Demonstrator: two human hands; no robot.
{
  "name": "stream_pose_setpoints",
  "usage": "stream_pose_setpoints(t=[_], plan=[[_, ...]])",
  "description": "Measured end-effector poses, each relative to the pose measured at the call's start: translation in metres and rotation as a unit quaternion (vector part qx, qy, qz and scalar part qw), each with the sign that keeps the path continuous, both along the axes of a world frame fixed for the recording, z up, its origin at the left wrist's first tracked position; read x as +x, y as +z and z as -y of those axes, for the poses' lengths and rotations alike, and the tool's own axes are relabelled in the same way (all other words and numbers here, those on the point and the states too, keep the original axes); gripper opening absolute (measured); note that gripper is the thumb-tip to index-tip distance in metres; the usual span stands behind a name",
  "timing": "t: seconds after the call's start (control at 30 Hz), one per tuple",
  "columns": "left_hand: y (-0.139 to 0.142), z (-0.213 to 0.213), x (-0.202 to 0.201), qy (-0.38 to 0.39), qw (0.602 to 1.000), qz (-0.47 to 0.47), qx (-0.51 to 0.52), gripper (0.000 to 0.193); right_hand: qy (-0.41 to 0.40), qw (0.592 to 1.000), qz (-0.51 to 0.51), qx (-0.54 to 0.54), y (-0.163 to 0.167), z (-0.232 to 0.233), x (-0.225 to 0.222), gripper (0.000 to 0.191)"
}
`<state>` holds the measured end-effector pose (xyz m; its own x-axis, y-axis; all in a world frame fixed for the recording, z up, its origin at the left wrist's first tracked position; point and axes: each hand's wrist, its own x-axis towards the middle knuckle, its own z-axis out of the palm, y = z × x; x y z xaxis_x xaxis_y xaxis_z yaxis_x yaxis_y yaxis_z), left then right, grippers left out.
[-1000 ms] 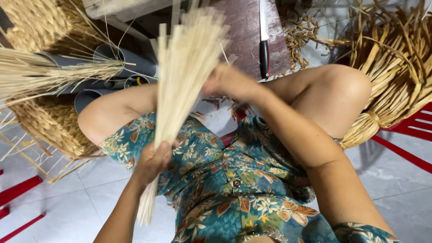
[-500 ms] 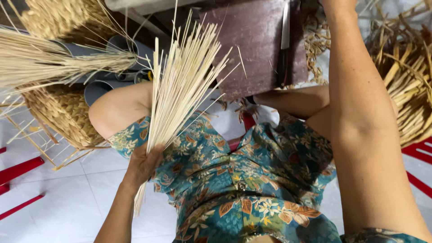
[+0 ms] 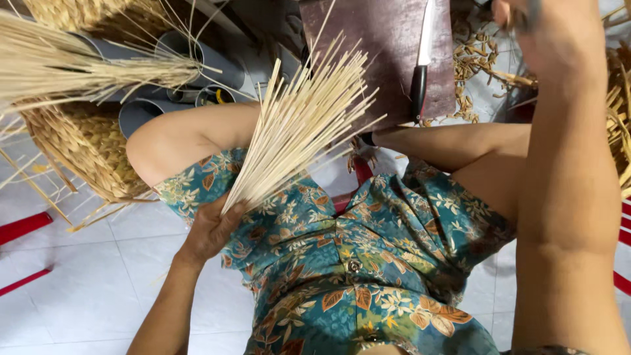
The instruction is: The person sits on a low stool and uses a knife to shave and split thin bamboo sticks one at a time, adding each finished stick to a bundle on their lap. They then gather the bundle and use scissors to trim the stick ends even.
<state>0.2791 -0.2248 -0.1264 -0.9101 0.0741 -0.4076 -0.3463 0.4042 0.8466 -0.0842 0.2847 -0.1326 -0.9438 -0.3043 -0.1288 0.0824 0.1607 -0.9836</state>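
One bundle of pale sticks (image 3: 296, 125) fans from my closed left hand (image 3: 213, 227); I'd grip lower, tighter. My right hand (image 3: 532, 26) is raised, grip unclear.

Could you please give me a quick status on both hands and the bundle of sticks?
Left hand grips fanned stick bundle at its base, over the lap. Right hand raised at frame top, grip unclear. Knife on the dark board beyond.

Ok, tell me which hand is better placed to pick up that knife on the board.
Right, probably. The right hand is raised at the far side, close beside the knife on the dark board, though what it grips is unclear. The left hand is near the lap, closed around the bundle of pale sticks.
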Motion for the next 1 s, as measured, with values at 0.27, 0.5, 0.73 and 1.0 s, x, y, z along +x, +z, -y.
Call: stream_pose_setpoints(t=[0.27,0.5,0.73,1.0], plan=[[0.022,-0.015,-0.005,-0.042,0.997,-0.045,-0.049,0.029,0.170,0.985,0.020,0.025,0.118,0.061,0.125,0.075],[0.028,-0.022,-0.006,-0.061,0.993,-0.069,-0.075,0.033,0.232,0.963,0.005,0.138,0.126,0.073,0.134,0.078],[0.029,-0.023,-0.007,-0.057,0.995,-0.063,-0.046,0.036,0.210,0.970,0.080,0.092,0.109,0.095,0.139,0.061],[0.025,-0.016,-0.008,-0.048,0.997,-0.048,-0.033,0.036,0.151,0.980,0.124,-0.027,0.092,0.094,0.147,0.050]])
